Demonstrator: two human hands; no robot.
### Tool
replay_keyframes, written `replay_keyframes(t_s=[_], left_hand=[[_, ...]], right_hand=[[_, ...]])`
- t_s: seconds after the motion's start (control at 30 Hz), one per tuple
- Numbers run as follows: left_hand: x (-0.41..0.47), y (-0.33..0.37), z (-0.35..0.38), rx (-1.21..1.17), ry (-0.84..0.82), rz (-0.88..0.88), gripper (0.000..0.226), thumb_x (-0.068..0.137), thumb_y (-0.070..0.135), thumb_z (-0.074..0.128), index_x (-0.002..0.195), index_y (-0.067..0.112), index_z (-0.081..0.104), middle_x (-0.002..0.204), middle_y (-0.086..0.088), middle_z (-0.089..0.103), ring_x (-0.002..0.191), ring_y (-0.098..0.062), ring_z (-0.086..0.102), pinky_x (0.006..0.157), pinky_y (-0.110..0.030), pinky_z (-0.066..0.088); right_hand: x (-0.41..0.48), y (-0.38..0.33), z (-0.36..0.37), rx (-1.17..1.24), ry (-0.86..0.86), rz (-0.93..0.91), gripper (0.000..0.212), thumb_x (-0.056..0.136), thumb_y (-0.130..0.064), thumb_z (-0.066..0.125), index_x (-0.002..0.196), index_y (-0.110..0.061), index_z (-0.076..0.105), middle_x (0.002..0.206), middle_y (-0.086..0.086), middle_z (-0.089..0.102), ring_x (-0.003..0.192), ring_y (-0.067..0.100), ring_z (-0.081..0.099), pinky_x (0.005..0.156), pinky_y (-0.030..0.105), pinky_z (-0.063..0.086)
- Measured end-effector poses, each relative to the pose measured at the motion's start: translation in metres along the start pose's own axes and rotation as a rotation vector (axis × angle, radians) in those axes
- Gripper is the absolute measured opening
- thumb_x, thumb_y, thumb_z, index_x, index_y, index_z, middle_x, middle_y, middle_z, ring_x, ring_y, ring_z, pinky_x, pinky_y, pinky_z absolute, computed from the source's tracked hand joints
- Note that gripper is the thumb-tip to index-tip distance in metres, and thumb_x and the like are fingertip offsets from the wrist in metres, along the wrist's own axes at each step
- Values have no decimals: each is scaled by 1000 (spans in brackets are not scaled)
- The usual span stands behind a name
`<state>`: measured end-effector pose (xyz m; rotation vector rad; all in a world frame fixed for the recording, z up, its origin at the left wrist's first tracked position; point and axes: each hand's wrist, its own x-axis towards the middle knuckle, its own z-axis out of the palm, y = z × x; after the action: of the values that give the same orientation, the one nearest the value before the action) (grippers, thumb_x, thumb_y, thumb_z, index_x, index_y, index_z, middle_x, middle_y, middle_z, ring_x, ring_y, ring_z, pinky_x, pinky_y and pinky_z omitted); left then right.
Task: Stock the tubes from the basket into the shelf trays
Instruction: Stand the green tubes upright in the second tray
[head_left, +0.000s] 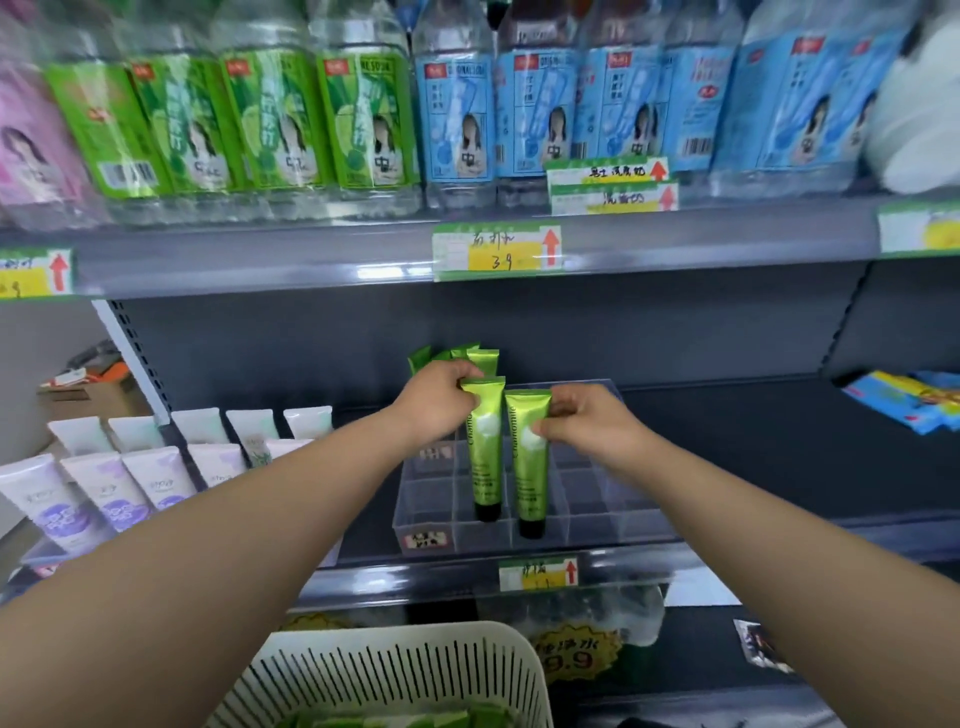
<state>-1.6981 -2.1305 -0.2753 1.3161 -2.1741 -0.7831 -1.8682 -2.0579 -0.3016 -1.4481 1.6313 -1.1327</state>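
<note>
While the left hand (441, 400) pinches the left tube (485, 457) and the right hand (582, 421) the right tube (532, 478) near their crimped tops, caps down in the clear tray (613, 519) at frame centre, they seem light, soft-walled and slick, best gripped at the stiff crimp.

Bright, even overhead light; bottles (363, 114) on top are blurred, edges bow, shelf rail (311, 265) glares faintly.
</note>
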Motion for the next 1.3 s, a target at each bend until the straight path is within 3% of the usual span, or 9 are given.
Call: replay_keyframes(t_s=[0.17, 0.27, 0.43, 0.57, 0.73, 0.8, 0.9, 1.0, 1.3], left_hand=[[26, 14, 2, -8, 52, 31, 30, 88, 2, 51, 114, 13, 61, 94, -1, 57, 63, -13, 51, 49, -11, 38], [42, 19, 6, 27, 72, 59, 28, 89, 3, 50, 111, 13, 61, 94, -5, 60, 64, -13, 51, 41, -9, 34], [70, 19, 17, 71, 149, 66, 30, 91, 7, 50, 118, 14, 60, 115, -8, 62, 82, -18, 56, 60, -14, 34], [90, 16, 26, 80, 197, 83, 30, 89, 2, 47, 111, 15, 63, 105, -14, 67, 76, -23, 61, 52, -13, 35], [111, 11, 35, 121, 288, 115, 33, 88, 2, 50, 111, 19, 66, 108, -7, 69, 98, -22, 64, 73, -16, 39], [117, 8, 37, 125, 302, 150, 32, 88, 3, 49, 111, 18, 66, 108, -7, 69, 98, -21, 64, 72, -13, 36], [128, 4, 40, 122, 312, 177, 31, 89, 4, 49, 113, 17, 65, 109, -8, 69, 99, -22, 64, 78, -18, 40], [141, 0, 42, 141, 329, 187, 32, 86, 3, 49, 109, 17, 67, 107, -8, 69, 99, -23, 63, 78, -21, 40], [170, -4, 49, 198, 308, 208, 29, 84, 5, 52, 106, 16, 68, 108, -9, 68, 100, -24, 61, 74, -21, 37]], right_hand=[[21, -2, -17, 76, 25, -6, 15, 82, 5, 62, 96, 8, 64, 87, 12, 65, 82, 21, 60, 83, 35, 49], [35, -1, -23, 92, 63, -24, 11, 82, 5, 62, 93, 3, 65, 89, 15, 66, 84, 20, 59, 87, 39, 48], [59, 7, -28, 84, 91, -49, 12, 83, 4, 61, 94, 1, 65, 94, 19, 68, 83, 20, 60, 81, 36, 51], [82, 13, -32, 52, 132, -82, 18, 80, 4, 64, 97, 0, 67, 99, 18, 69, 86, 21, 60, 83, 36, 49], [108, 19, -35, 46, 177, -127, 10, 75, 6, 67, 81, -1, 65, 83, 11, 64, 79, 19, 56, 79, 38, 48], [118, 21, -34, 42, 200, -145, 11, 75, 7, 65, 85, 2, 65, 79, 7, 62, 77, 16, 55, 74, 30, 44], [131, 23, -34, 68, 208, -164, 28, 75, 9, 64, 68, -18, 60, 68, -6, 60, 65, 5, 53, 65, 18, 42], [143, 27, -34, 83, 208, -172, 34, 74, 10, 64, 66, -22, 57, 65, -8, 58, 58, -1, 50, 58, 10, 41], [165, 41, -32, 98, 203, -186, 36, 77, 11, 61, 68, -23, 57, 68, -7, 59, 61, -1, 53, 60, 11, 42]])
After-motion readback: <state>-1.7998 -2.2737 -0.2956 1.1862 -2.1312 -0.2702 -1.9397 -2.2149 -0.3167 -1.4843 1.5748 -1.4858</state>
